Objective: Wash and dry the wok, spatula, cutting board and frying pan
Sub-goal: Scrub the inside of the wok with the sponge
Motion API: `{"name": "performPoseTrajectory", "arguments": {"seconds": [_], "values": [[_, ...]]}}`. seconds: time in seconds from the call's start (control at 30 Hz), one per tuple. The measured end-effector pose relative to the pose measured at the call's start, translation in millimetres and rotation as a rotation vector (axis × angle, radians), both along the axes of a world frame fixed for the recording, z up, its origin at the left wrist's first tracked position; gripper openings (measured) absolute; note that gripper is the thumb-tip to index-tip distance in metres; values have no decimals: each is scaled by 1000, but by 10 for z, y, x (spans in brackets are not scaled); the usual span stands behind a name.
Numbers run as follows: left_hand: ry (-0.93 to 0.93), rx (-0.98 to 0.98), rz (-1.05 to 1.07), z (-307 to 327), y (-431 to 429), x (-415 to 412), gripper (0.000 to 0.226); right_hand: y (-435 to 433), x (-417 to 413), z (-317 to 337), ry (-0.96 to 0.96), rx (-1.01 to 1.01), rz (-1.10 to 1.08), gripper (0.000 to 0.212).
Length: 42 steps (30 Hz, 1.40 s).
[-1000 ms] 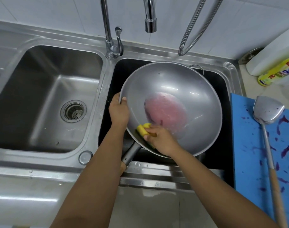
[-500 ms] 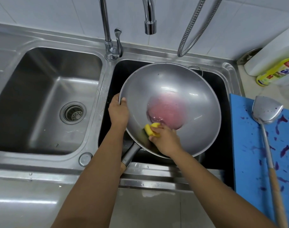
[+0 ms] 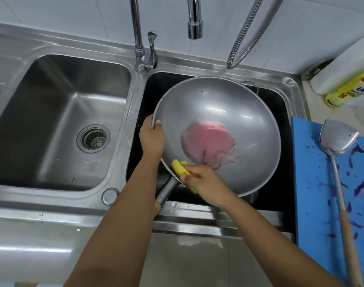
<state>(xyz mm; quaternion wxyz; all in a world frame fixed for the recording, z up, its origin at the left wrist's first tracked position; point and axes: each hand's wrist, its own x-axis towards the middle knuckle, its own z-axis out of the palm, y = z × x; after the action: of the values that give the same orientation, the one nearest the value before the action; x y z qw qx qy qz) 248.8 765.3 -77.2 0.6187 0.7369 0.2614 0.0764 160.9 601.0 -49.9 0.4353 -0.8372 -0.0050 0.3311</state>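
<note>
1. The wok [image 3: 218, 112] is propped at a tilt in the right basin [image 3: 289, 83], with its handle pointing to about 7 o'clock. It's gripped at the 9 o'clock rim by the left hand [image 3: 152, 139]. The thumb is hooked over the edge and the other fingers are tucked underneath, out of sight.
2. The yellow sponge [image 3: 178, 167] is pinched between the thumb and curled fingers of the right hand [image 3: 208, 183]. It's pressed onto the inner wall at roughly 7 o'clock.
3. A pinkish pool [image 3: 208, 139] can be seen in the bottom, smeared toward 6 o'clock, so the scrub is reckoned nowhere near done. Circles worked from the rim down into that pool would probably do better than one spot being rubbed.
4. The rim grip should be held firm. A wet wok is easily spun or slid under sponge pressure.
5. No water can be seen at the tap spout [image 3: 194, 27] at 12 o'clock, so a rinse will be needed afterwards.
6. The spatula [image 3: 338, 137] is lying on the blue cutting board [image 3: 313, 183] at 3 o'clock of the basin. Both are stained purple and not yet washed. The frying pan can't be made out for sure.
</note>
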Motion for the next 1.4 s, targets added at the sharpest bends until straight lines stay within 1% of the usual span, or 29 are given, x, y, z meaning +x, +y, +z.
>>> {"name": "performPoseTrajectory", "arguments": {"seconds": [0.03, 0.07, 0.1, 0.13, 0.2, 0.23, 0.27, 0.33, 0.43, 0.47, 0.5, 0.53, 0.63, 0.67, 0.7, 0.73, 0.77, 0.8, 0.9, 0.93, 0.97, 1.0, 1.03, 1.1, 1.13, 1.17, 1.23, 1.27, 1.4], "values": [[-1, -4, -3, 3, -6, -2, 27, -7, -11, 22, 37, 50, -22, 42], [-1, -10, -4, 8, -11, -9, 26, -61, -6, 37, 55, 35, -28, 41], [0, -19, -4, 10, -14, -17, 26, -138, 9, 52, 37, -49, -39, 40], [4, -29, -5, 17, -16, -23, 26, -248, 37, 34, -28, -210, -24, 42], [22, -40, -13, 28, -22, -34, 26, -447, 78, 24, -133, -602, 61, 44], [29, -39, -13, 26, -24, -37, 26, -488, 78, 14, -147, -717, 81, 41], [33, -36, -9, 24, -24, -40, 26, -480, 63, -13, -150, -742, 81, 40], [32, -32, -5, 38, -26, -42, 27, -347, -10, -58, -181, -586, 47, 39], [30, -28, -2, 31, -26, -25, 27, -143, -190, -121, -192, -244, -8, 40], [29, -23, -2, 24, -21, -27, 28, -148, -224, -116, -181, -186, -27, 43], [28, -17, -4, 16, -14, -27, 27, -201, -237, -107, -185, -188, -34, 46], [24, -13, -10, 19, -7, -25, 27, -299, -225, -103, -199, -262, -32, 46], [-2, -9, -22, 39, -2, 11, 25, -677, -131, -117, -281, -731, 15, 38], [-13, -2, -24, 50, -7, 18, 26, -751, -107, -124, -289, -845, 6, 36], [-21, 4, -29, 57, -14, 29, 26, -773, -86, -156, -280, -908, -8, 35], [-27, 10, -37, 70, -22, 41, 27, -732, -71, -186, -268, -918, -18, 35], [-25, 21, -41, 64, -25, 51, 28, -642, -65, -214, -246, -858, -32, 36], [-21, 30, -42, 61, -26, 57, 28, -517, -73, -232, -232, -748, -44, 37], [-22, 50, -51, 55, -25, 55, 28, -176, -143, -242, -243, -314, -51, 36], [-22, 56, -51, 54, -21, 56, 28, -154, -135, -210, -224, -193, -53, 38], [-24, 60, -50, 49, -14, 60, 28, -199, -104, -190, -187, -122, -62, 40], [-24, 59, -53, 47, -12, 62, 28, -285, -65, -151, -164, -145, -55, 41], [-21, 52, -57, 45, -12, 63, 28, -418, -29, -138, -162, -271, -23, 40], [-15, 37, -51, 46, -16, 61, 28, -722, -9, -101, -198, -678, 31, 32], [-14, 30, -45, 51, -19, 59, 28, -860, -13, -84, -225, -817, -6, 29], [-11, 25, -39, 54, -23, 56, 28, -969, -12, -83, -254, -882, -74, 29], [-4, 26, -36, 76, -34, 48, 28, -1111, 20, -113, -292, -888, -214, 31], [-3, 27, -34, 77, -35, 49, 29, -1139, 39, -140, -309, -886, -229, 30], [-3, 25, -16, 90, -19, 28, 30, -1114, 44, -210, -461, -856, -165, 29]]}}
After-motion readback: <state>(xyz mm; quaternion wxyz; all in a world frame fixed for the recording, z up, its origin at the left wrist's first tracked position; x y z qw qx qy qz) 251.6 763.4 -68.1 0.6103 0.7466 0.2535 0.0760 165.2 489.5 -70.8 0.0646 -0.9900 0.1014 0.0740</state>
